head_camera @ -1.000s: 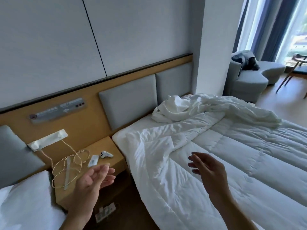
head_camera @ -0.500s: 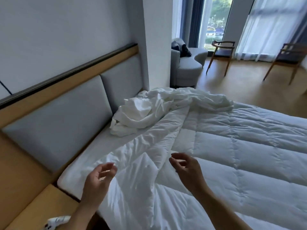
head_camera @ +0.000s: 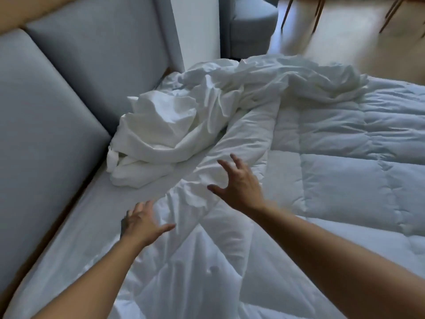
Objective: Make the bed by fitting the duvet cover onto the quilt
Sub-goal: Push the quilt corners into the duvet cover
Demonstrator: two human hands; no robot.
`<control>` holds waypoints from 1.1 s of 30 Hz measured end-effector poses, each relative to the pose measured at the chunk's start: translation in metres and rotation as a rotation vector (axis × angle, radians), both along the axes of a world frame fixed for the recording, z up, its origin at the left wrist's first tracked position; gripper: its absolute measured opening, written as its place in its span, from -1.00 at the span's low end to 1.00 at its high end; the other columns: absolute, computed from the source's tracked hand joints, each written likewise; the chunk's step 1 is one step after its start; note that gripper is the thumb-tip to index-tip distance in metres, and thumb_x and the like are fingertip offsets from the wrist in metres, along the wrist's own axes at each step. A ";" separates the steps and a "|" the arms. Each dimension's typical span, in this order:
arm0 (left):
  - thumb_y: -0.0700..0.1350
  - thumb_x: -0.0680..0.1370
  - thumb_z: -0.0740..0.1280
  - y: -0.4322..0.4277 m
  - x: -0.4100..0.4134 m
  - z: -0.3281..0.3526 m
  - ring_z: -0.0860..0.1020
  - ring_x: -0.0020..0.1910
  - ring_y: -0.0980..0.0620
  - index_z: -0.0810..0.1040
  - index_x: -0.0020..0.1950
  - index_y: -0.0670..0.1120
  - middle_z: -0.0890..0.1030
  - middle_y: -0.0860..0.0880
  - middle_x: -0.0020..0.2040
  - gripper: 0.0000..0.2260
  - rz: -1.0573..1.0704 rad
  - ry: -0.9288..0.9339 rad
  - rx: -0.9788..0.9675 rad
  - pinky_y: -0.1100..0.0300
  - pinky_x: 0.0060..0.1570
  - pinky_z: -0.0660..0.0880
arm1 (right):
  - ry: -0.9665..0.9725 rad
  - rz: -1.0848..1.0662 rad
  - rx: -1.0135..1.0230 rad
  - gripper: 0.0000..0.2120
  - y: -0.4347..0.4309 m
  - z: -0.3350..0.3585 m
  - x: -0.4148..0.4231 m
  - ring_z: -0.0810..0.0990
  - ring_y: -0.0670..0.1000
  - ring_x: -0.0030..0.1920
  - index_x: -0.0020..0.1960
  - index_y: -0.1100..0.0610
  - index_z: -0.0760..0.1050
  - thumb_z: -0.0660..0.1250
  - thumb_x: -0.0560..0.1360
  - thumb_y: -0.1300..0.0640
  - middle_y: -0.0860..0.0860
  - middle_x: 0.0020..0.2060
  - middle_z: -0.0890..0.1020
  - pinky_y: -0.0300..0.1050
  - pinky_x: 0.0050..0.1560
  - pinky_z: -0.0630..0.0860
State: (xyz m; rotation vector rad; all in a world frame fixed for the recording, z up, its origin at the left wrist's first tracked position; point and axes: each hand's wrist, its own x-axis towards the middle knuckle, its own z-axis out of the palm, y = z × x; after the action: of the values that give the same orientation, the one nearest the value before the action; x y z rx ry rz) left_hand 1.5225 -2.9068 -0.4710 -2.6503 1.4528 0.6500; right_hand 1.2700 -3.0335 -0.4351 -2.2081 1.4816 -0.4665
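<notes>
Both hands spread over quilt (head_camera: 333,180), left hand (head_camera: 140,224), right hand (head_camera: 239,185), duvet cover (head_camera: 184,125) beyond

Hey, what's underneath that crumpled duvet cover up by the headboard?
The duvet cover lies bunched on the bare sheet, its far part draped over the quilt. Anything beneath the heap itself is hidden by the folds. Neither hand touches it.
</notes>
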 end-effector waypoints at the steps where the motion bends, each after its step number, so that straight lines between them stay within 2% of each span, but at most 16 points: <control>1: 0.54 0.25 0.39 -0.018 0.002 -0.026 0.30 0.48 -0.17 0.09 0.62 0.07 0.27 -0.06 0.55 0.10 -0.018 0.013 0.055 -0.07 0.39 0.32 | 0.077 -0.014 -0.057 -0.19 -0.031 -0.024 0.010 0.16 0.25 0.55 0.54 -0.15 0.23 0.37 0.40 -0.39 0.07 0.60 0.14 0.25 0.44 0.27; 7: 0.59 -0.04 0.28 -0.064 -0.009 -0.153 0.31 0.40 -0.07 -0.10 0.53 0.14 0.23 0.06 0.40 0.26 -0.175 0.168 0.265 -0.03 0.30 0.34 | 0.464 -0.136 -0.030 -0.04 -0.142 -0.198 0.022 -0.27 0.28 0.58 0.62 -0.19 -0.09 -0.07 0.35 -0.64 0.04 0.63 -0.19 0.43 0.47 -0.27; 9: 0.57 0.26 0.14 -0.076 0.023 -0.179 0.26 0.51 -0.03 -0.25 0.59 0.10 0.15 0.03 0.55 0.09 -0.182 0.443 0.107 0.02 0.44 0.27 | 0.419 -0.171 -0.133 -0.09 -0.137 -0.245 0.029 -0.21 0.28 0.59 0.63 -0.08 0.02 -0.09 0.44 -0.58 0.10 0.63 -0.12 0.41 0.50 -0.21; 10: 0.45 0.51 -0.03 -0.091 0.029 -0.194 0.18 0.58 0.02 -0.30 0.60 0.02 0.04 0.00 0.63 -0.14 -0.166 0.413 0.097 0.15 0.51 0.17 | 0.371 -0.173 -0.179 -0.11 -0.139 -0.260 0.033 -0.15 0.28 0.60 0.62 -0.03 0.09 -0.06 0.47 -0.55 0.12 0.63 -0.06 0.41 0.50 -0.15; 11: 0.23 0.69 -0.12 -0.111 0.039 -0.198 0.11 0.60 0.10 -0.26 0.61 -0.13 -0.06 -0.07 0.66 -0.35 -0.116 0.400 0.149 0.31 0.49 0.06 | 0.329 -0.166 -0.216 -0.13 -0.145 -0.270 0.036 -0.11 0.28 0.60 0.62 0.00 0.12 -0.03 0.49 -0.52 0.13 0.63 -0.02 0.41 0.51 -0.11; 12: 0.10 0.74 -0.14 -0.134 0.046 -0.196 0.14 0.57 0.21 -0.02 0.60 -0.22 0.03 -0.13 0.66 -0.47 -0.105 0.379 0.062 0.40 0.41 -0.25 | 0.304 -0.157 -0.245 -0.14 -0.151 -0.274 0.037 -0.08 0.28 0.60 0.61 0.01 0.14 0.00 0.50 -0.51 0.14 0.62 0.00 0.42 0.50 -0.09; 13: 0.17 0.70 0.04 -0.163 0.046 -0.180 0.30 0.43 0.33 0.35 0.46 -0.13 0.31 -0.06 0.58 -0.52 -0.251 0.315 0.064 0.38 0.36 -0.32 | 0.285 -0.151 -0.268 -0.15 -0.156 -0.276 0.036 -0.07 0.28 0.60 0.61 0.02 0.15 0.02 0.51 -0.49 0.14 0.62 0.01 0.42 0.50 -0.08; 14: 0.33 0.51 0.33 -0.203 0.038 -0.165 0.51 0.15 0.29 0.55 0.15 0.01 0.60 0.07 0.32 -0.57 -0.609 0.204 0.104 -0.25 -0.20 -0.11 | 0.265 -0.149 -0.286 -0.16 -0.158 -0.277 0.036 -0.06 0.28 0.60 0.61 0.03 0.15 0.05 0.51 -0.48 0.14 0.62 0.01 0.42 0.50 -0.07; 15: 0.51 0.33 0.36 -0.243 0.025 -0.140 0.57 -0.11 0.25 0.53 0.01 0.11 0.66 0.20 0.04 -0.47 -0.812 0.076 0.069 0.20 -0.21 0.50 | 0.245 -0.147 -0.300 -0.16 -0.159 -0.278 0.035 -0.05 0.29 0.60 0.61 0.04 0.15 0.08 0.51 -0.46 0.15 0.62 0.02 0.43 0.50 -0.06; 17: 0.46 0.30 0.37 -0.310 -0.024 -0.103 0.57 -0.12 0.26 0.47 0.08 0.24 0.61 0.23 -0.08 -0.52 -0.745 0.278 -0.241 0.26 -0.11 0.55 | 0.240 -0.142 -0.299 -0.16 -0.159 -0.283 0.033 -0.02 0.31 0.59 0.61 0.04 0.15 0.11 0.51 -0.44 0.16 0.62 0.04 0.45 0.48 -0.01; 19: 0.28 0.40 0.44 -0.397 -0.080 -0.084 0.54 0.16 0.09 0.39 0.36 0.21 0.53 0.12 0.19 -0.43 -0.693 0.378 -0.489 0.13 0.17 0.53 | 0.248 -0.142 -0.312 -0.17 -0.159 -0.286 0.030 0.01 0.33 0.58 0.60 0.04 0.20 0.12 0.50 -0.44 0.18 0.61 0.08 0.46 0.44 0.04; 23: 0.36 0.37 0.43 -0.538 -0.158 -0.079 0.20 0.49 -0.21 0.13 0.57 0.15 0.21 -0.11 0.49 -0.13 -0.469 0.314 -0.445 -0.09 0.49 0.16 | 0.309 -0.160 -0.424 -0.19 -0.168 -0.290 0.025 0.19 0.29 0.54 0.52 0.00 0.30 0.22 0.43 -0.45 0.19 0.52 0.31 0.35 0.39 0.22; 25: 0.32 0.42 0.35 -0.573 -0.166 -0.087 0.26 0.43 -0.24 0.36 0.42 0.13 0.31 -0.14 0.40 -0.37 -0.376 0.234 -0.510 -0.13 0.42 0.19 | 0.356 -0.196 -0.520 -0.36 -0.172 -0.293 0.023 0.26 0.25 0.52 0.46 -0.04 0.36 0.34 0.47 -0.29 0.16 0.45 0.44 0.30 0.35 0.31; 27: 0.18 0.50 0.29 -0.598 -0.160 -0.088 0.40 0.32 -0.26 0.54 0.19 0.02 0.46 -0.19 0.30 -0.64 -0.326 0.249 -0.635 -0.10 0.34 0.27 | 0.387 -0.195 -0.619 -0.66 -0.179 -0.294 0.022 0.29 0.21 0.49 0.39 -0.05 0.40 0.18 0.64 -0.06 0.13 0.40 0.49 0.24 0.34 0.32; 29: 0.07 0.52 0.23 -0.616 -0.145 -0.079 0.54 0.16 -0.28 0.52 0.04 -0.07 0.60 -0.24 0.13 -0.75 -0.330 0.362 -0.736 -0.01 0.14 0.39 | 0.416 -0.189 -0.632 -0.70 -0.182 -0.294 0.019 0.35 0.19 0.44 0.37 -0.07 0.40 0.05 0.69 -0.01 0.09 0.36 0.54 0.19 0.36 0.29; 33: 0.03 0.57 0.25 -0.633 -0.105 -0.028 0.50 -0.08 -0.09 0.51 0.04 -0.10 0.58 -0.06 -0.06 -0.79 -0.301 0.410 -0.993 0.21 -0.15 0.27 | 0.464 -0.233 -0.631 -0.68 -0.185 -0.294 0.016 0.45 0.13 0.38 0.37 -0.13 0.42 0.09 0.65 -0.02 -0.02 0.29 0.61 0.11 0.37 0.31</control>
State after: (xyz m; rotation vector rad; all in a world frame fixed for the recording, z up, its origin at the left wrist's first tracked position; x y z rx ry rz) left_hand 1.4179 -3.5399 -0.4991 -2.8602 2.8314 0.5453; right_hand 1.2864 -3.2186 -0.7289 -2.7752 2.0699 -0.5850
